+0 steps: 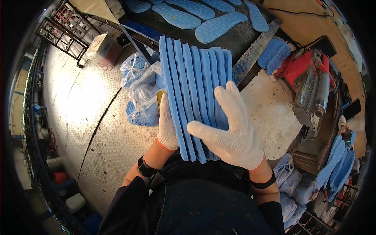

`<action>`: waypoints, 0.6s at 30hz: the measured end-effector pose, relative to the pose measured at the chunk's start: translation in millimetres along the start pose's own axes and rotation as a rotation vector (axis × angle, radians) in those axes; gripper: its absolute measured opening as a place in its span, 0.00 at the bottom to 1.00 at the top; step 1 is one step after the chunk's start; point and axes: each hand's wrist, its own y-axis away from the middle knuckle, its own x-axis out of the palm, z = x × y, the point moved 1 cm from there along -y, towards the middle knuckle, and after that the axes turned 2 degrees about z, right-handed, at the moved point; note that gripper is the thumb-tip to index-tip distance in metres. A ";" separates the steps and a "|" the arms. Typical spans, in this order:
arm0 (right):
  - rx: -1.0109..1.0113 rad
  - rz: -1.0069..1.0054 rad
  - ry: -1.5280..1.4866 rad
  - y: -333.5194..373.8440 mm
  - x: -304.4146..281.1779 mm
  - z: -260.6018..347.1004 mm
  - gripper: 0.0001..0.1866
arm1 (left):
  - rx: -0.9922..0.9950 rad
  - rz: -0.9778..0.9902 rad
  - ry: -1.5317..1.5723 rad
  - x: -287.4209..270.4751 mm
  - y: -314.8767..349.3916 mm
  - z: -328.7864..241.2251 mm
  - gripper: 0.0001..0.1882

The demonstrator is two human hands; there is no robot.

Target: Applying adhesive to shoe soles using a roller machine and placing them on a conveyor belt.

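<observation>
You are having the stack of blue soles (194,94) between your two gloved hands, just in front of your dark apron (196,203), its far end overlapping the edge of the dark bench (250,43) in view. Your left hand (167,125) is lying along the outer face of the leftmost sole and seems to be bearing much of the load; its fingers are going out of sight behind the stack, so how tightly they are closing cannot be told. Your right hand (233,131) is spreading wide, thumb reaching across the edges and fingers pointing up the right side, gripping nothing firmly; whether the thumb is pressing or only hovering is unclear. The soles are fanning, with gaps between their edges and lower ends sitting unevenly, so you would be doing well to be supporting the outer faces from both sides, evening the ends gently and avoiding squeezing one edge hard, since the stack could be slipping apart. The stack's underside is hiding from view, a small yellowish piece (159,96) by your left fingertips is too covered to identify, and several loose soles (176,15) are running out of the picture at the top.
</observation>
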 end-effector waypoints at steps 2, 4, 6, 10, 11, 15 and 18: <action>-0.039 0.018 0.007 0.4 -0.2 -2.8 0.25 | 0.009 -0.001 -0.035 2.2 0.0 0.1 0.44; -0.061 0.025 0.023 -0.7 -1.8 -4.9 0.21 | 0.021 0.027 -0.068 6.4 -1.0 0.7 0.43; -0.046 0.021 0.001 -3.1 -3.6 -4.1 0.18 | 0.047 -0.100 -0.236 10.9 0.0 1.4 0.44; 0.098 0.054 -0.080 -5.1 -13.5 3.6 0.14 | 0.062 -0.128 -0.258 20.0 1.3 2.9 0.44; 0.142 0.092 -0.077 -5.2 -14.9 5.2 0.13 | 0.090 -0.105 -0.267 21.6 1.3 2.9 0.44; 0.156 0.048 -0.082 -7.7 -14.2 6.6 0.12 | 0.151 -0.178 -0.308 21.0 -0.2 1.3 0.40; 0.142 0.030 -0.085 -8.1 -14.1 5.2 0.13 | 0.146 -0.146 -0.195 17.6 -1.8 1.9 0.37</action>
